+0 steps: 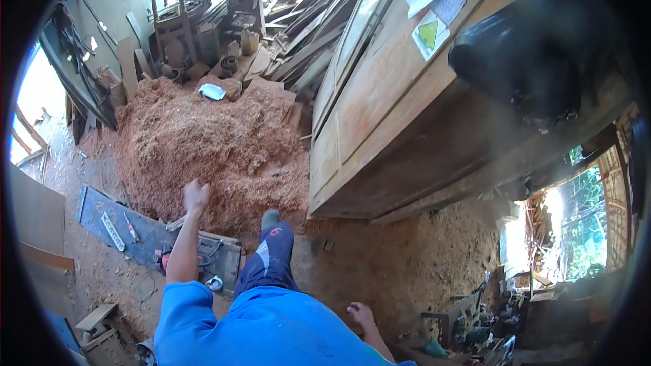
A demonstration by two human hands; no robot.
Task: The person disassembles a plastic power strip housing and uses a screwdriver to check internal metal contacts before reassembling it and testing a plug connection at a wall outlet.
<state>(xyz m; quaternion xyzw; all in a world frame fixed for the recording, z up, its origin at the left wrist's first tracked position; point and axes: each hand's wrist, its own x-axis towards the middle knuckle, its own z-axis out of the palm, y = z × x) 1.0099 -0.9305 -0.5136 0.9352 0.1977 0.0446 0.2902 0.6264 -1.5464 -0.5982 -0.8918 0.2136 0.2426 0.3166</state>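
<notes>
My left arm reaches forward, and my left hand (196, 197) hangs over the near edge of a big heap of reddish wood shavings (210, 142). Its fingers look loosely curled, and nothing shows in them. Low at my right side is my right hand (361, 314), above the dirt floor, its fingers bent and a little apart with no object visible. Below my left arm lies a dark blue board (146, 226) bearing a pale flat strip (112, 232), a slim tool (131, 228) and a red power tool (165, 261), partly hidden by the arm.
A large wooden cabinet (380, 129) stands close on my right, with a black bag (522, 54) on it. Timber planks (319, 34) pile up behind the shavings, where a pale packet (212, 91) lies. Cluttered machinery (475, 322) occupies the lower right. A round metal item (214, 283) sits beside my leg.
</notes>
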